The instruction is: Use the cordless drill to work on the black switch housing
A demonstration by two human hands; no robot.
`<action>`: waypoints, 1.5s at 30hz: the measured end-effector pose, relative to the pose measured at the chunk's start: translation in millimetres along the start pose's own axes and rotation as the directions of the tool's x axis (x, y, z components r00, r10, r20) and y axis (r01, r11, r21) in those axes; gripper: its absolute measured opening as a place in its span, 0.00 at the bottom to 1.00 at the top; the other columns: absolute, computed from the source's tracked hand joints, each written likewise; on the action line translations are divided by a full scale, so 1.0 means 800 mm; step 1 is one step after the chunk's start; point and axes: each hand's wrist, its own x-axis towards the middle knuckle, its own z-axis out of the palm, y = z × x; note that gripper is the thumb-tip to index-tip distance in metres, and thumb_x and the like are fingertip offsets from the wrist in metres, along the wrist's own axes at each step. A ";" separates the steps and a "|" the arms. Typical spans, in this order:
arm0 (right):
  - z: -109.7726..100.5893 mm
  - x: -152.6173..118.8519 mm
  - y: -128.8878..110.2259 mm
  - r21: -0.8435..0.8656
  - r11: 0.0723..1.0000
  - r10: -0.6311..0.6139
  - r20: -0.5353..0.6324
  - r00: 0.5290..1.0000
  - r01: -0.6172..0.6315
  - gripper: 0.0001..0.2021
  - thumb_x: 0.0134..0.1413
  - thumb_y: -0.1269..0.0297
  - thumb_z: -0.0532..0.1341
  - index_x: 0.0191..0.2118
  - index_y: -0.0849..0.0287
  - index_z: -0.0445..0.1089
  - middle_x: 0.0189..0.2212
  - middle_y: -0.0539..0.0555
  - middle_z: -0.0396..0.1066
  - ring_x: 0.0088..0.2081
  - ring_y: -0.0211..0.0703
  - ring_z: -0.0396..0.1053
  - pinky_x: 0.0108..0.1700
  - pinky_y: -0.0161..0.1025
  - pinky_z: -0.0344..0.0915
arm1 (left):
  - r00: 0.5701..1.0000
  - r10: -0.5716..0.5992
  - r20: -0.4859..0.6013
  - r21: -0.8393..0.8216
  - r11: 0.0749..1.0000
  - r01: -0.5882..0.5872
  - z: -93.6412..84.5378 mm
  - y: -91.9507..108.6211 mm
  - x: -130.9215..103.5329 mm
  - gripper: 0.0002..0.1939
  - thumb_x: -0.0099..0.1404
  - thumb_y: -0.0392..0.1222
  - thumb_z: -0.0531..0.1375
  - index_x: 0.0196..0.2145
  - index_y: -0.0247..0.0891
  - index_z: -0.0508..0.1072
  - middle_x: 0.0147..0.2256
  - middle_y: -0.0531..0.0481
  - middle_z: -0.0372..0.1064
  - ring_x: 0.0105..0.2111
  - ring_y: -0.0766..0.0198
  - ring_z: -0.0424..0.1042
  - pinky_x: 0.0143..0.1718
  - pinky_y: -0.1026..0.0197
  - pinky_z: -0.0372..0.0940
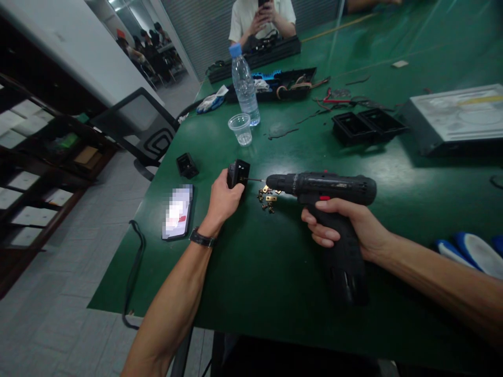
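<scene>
My left hand grips a small black plastic part above the green table. In my right hand is a black cordless drill, held by its handle and pointing left. Its long thin bit reaches the face of the black part; whether the tip sits in a screw is too small to tell. Just below the drill's chuck lie several small dark screws and brass-coloured plates. A small black box stands to the left of my left hand.
A phone lies left of my left wrist. Farther back stand a plastic cup and a water bottle. Black trays and a metal case are at right. Blue-white gloves lie near my right forearm. A person sits opposite.
</scene>
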 end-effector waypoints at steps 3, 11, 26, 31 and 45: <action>0.002 -0.001 0.000 -0.013 1.000 -0.019 0.002 1.000 0.019 0.12 0.62 0.62 0.56 0.31 0.64 0.71 0.15 0.49 0.58 0.18 0.36 0.53 0.24 0.36 0.56 | 1.000 0.004 0.003 -0.004 1.000 -0.004 0.000 -0.001 0.000 0.13 0.57 0.38 0.57 0.41 0.36 0.70 0.33 0.50 0.67 0.30 0.63 0.63 0.33 0.60 0.59; -0.004 0.002 0.002 0.050 0.999 0.012 0.052 0.999 -0.015 0.13 0.62 0.61 0.55 0.34 0.66 0.71 0.15 0.49 0.59 0.19 0.36 0.56 0.26 0.33 0.59 | 1.000 -0.013 0.010 0.023 1.000 0.013 0.001 -0.001 0.001 0.16 0.57 0.40 0.57 0.43 0.34 0.72 0.33 0.49 0.68 0.31 0.62 0.64 0.34 0.61 0.60; -0.013 0.011 0.006 0.074 0.997 -0.006 0.146 0.989 -0.004 0.13 0.60 0.59 0.56 0.33 0.65 0.69 0.16 0.46 0.59 0.18 0.34 0.51 0.27 0.31 0.64 | 0.992 -0.110 0.056 0.144 0.984 0.101 -0.004 -0.003 0.008 0.28 0.59 0.49 0.55 0.53 0.33 0.71 0.43 0.42 0.73 0.41 0.52 0.73 0.39 0.50 0.64; -0.017 0.012 0.003 0.085 0.995 0.026 0.177 0.984 -0.041 0.14 0.61 0.59 0.54 0.36 0.65 0.69 0.16 0.47 0.58 0.19 0.35 0.52 0.28 0.31 0.64 | 0.990 -0.122 0.067 0.115 0.987 0.114 -0.004 -0.010 0.007 0.30 0.58 0.52 0.55 0.55 0.33 0.68 0.46 0.39 0.74 0.50 0.40 0.72 0.37 0.43 0.61; -0.016 0.013 0.000 0.126 0.991 0.019 0.241 0.970 -0.051 0.13 0.62 0.62 0.52 0.37 0.66 0.70 0.17 0.48 0.62 0.20 0.35 0.56 0.29 0.31 0.64 | 0.988 -0.131 0.082 0.129 0.984 0.119 -0.006 -0.009 0.002 0.32 0.61 0.56 0.55 0.57 0.34 0.65 0.50 0.39 0.70 0.56 0.32 0.66 0.32 0.43 0.59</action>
